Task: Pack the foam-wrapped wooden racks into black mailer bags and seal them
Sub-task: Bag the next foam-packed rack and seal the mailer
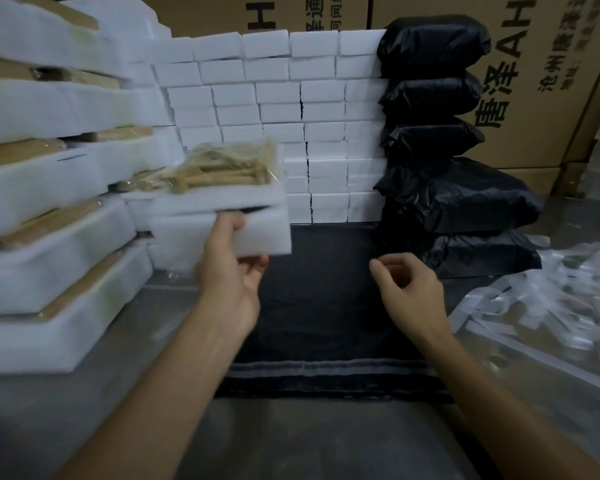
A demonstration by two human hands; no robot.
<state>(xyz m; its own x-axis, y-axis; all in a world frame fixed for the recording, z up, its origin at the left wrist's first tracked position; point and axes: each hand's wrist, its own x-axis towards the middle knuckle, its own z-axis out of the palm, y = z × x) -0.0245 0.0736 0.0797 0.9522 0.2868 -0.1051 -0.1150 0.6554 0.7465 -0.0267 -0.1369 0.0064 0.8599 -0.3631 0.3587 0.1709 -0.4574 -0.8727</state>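
Note:
My left hand [234, 268] grips the near edge of a foam-wrapped wooden rack [219, 216], thumb on top and fingers underneath, holding it in the air beside the foam stacks on the left. Wooden pieces in clear film show on its top. A flat black mailer bag [326, 317] lies on the table in front of me, its grey adhesive strip [326, 370] nearest to me. My right hand [406, 289] hovers over the bag's right side with fingers loosely curled, holding nothing.
Stacks of foam-wrapped racks [49, 209] fill the left side. A wall of white foam blocks [291, 116] stands behind the bag. Packed black bags [447, 168] are piled at the right. Peeled clear strips [551, 299] litter the far right. Cardboard cartons [520, 81] stand behind.

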